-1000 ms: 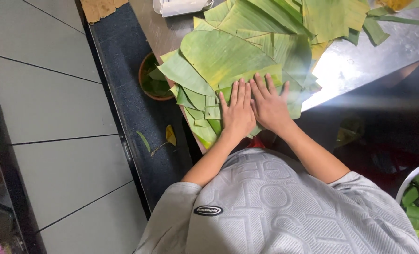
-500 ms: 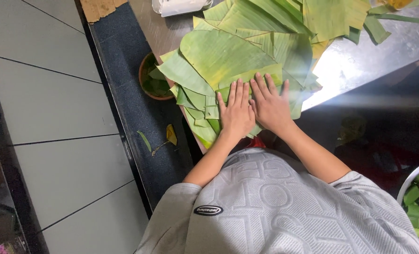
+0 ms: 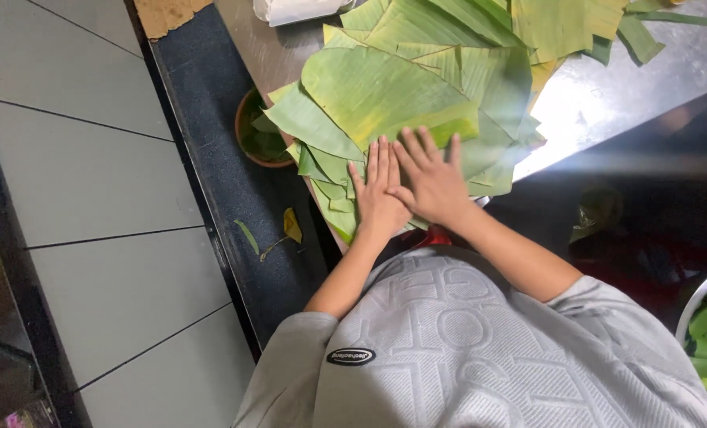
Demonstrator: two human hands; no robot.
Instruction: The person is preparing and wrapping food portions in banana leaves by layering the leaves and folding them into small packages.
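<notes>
brown bowl [image 3: 252,127] — metal counter [image 3: 655,87] | tiled floor [image 3: 76,182] | white roll [image 3: 294,9]

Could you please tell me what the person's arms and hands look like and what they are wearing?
Both hands, left hand and right hand, are bare, no gloves or rings visible. Forearms are uncovered; short grey textured sleeves end near the elbows.

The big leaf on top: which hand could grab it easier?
Probably the right hand: its fingertips already lie on the top leaf. The left hand rests lower, on the stack's near edge.

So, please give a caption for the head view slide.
Both hands press flat on stacked banana leaves on a steel table.
</notes>
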